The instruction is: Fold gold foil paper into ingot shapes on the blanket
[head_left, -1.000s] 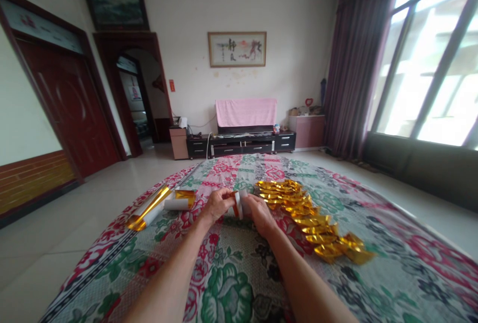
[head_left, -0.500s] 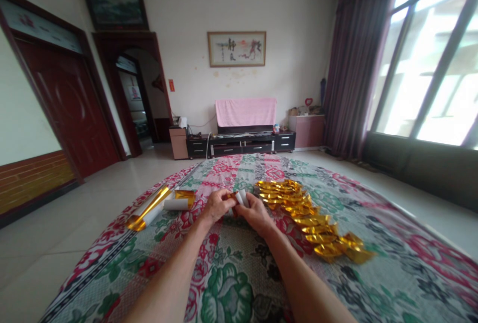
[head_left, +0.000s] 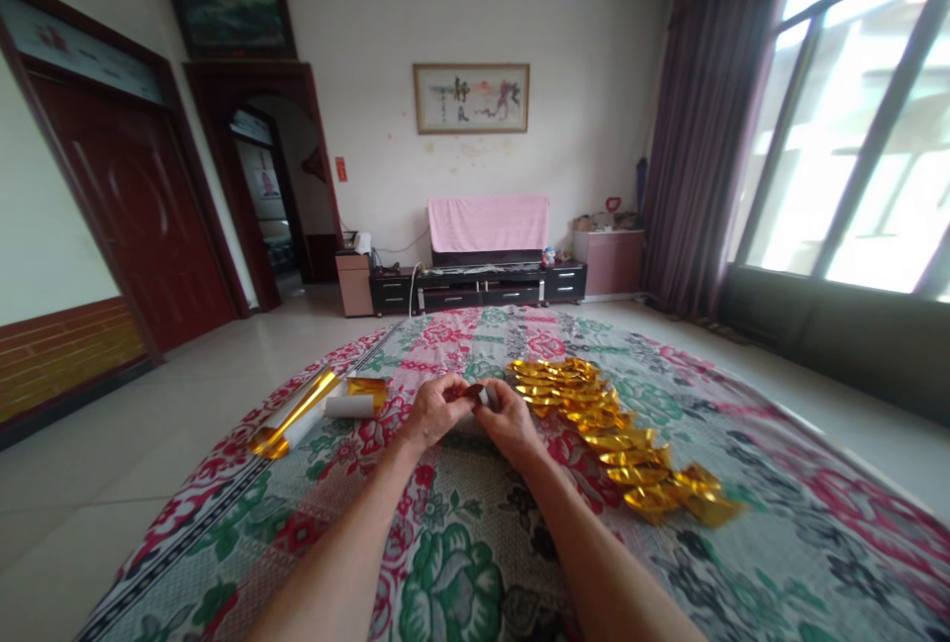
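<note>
My left hand (head_left: pixel 432 412) and my right hand (head_left: pixel 512 416) meet over a flowered cloth (head_left: pixel 460 543), fingers pinched on a small folded piece of gold and white foil paper (head_left: pixel 479 392) held between them. To the right of my hands runs a row of several folded gold foil pieces (head_left: pixel 616 434). To the left lie loose gold foil sheets (head_left: pixel 297 414), some rolled with the white back showing.
The cloth lies on a tiled floor (head_left: pixel 111 464). Far back stand a low black TV cabinet (head_left: pixel 482 286) with a pink cover, a dark red door (head_left: pixel 141 217) at left, and a large window (head_left: pixel 853 128) with curtains at right.
My hands have drawn closer together. The foil piece between them has been folded smaller and shows less white than a second ago.
</note>
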Tool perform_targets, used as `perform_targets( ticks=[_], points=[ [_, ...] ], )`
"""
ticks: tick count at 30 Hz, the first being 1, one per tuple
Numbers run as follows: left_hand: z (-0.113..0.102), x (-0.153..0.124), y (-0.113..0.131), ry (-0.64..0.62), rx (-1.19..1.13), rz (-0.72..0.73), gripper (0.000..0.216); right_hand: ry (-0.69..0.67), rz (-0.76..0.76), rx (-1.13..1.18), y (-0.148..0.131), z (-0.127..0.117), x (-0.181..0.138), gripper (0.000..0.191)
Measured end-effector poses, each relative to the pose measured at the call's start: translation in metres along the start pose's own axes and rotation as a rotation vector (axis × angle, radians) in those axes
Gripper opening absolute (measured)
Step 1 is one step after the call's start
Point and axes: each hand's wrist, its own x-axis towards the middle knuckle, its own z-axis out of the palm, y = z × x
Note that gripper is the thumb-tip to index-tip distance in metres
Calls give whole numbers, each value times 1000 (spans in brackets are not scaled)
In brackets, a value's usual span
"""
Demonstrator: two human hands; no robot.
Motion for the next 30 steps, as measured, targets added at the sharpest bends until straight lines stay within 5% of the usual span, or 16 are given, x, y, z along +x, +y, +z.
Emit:
perform_targets(
  ticks=[16,24,30],
  points=[
    [-3,3,-8,58,2,-39,19,-109,88,63,-11,-6,-2,42],
    [-1,3,-5,61,22,-10,17,-55,154,68,-19,-3,-5,23],
    [-1,1,-3,57,-1,-46,18,-27,108,82,-14,-1,-4,34]
  ],
)
